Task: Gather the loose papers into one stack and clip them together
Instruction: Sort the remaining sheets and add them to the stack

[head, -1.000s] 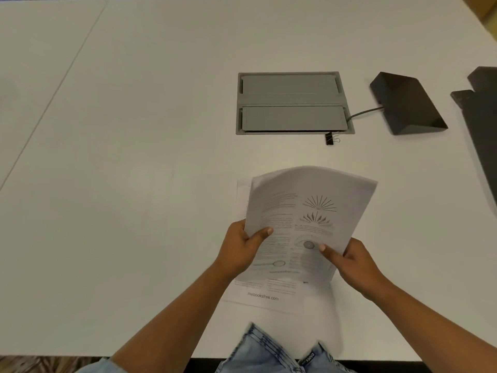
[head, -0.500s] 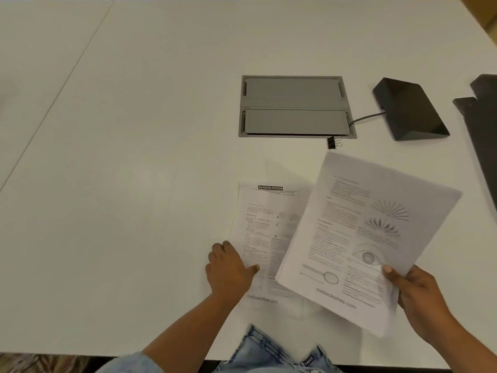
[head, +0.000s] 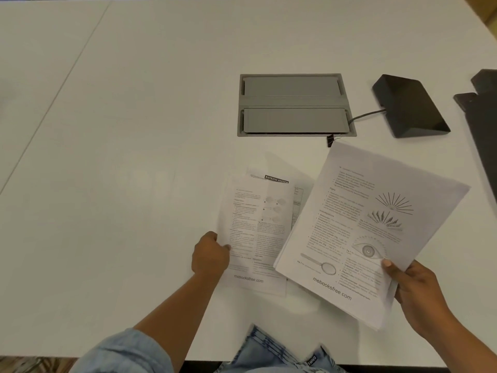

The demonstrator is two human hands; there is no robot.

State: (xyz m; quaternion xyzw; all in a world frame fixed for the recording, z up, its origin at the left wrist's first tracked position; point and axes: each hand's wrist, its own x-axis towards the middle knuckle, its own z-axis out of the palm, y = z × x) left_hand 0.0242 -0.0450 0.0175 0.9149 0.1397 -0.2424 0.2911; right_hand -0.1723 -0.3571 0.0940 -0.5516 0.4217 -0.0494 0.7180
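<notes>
My right hand [head: 419,294] holds a stack of printed papers [head: 363,227] by its near right corner, lifted and tilted above the white table [head: 134,157]; the top page shows an eye and a magnifier. My left hand [head: 211,254] pinches the left edge of a loose sheet [head: 255,232], raising it off another page headed "Banking System" [head: 277,179] that lies flat beneath. A small black binder clip [head: 330,140] sits on the table just past the stack's far corner, partly hidden by it.
A grey cable hatch [head: 295,105] is set into the table beyond the papers. A black wedge-shaped device [head: 408,106] with a cable sits to its right. Dark flat objects [head: 481,117] lie at the right edge. The table's near edge runs by my lap.
Both hands held the stack a second ago. My right hand then carried it to the right, and my left hand went down to the sheets on the table and has now lifted one by its edge.
</notes>
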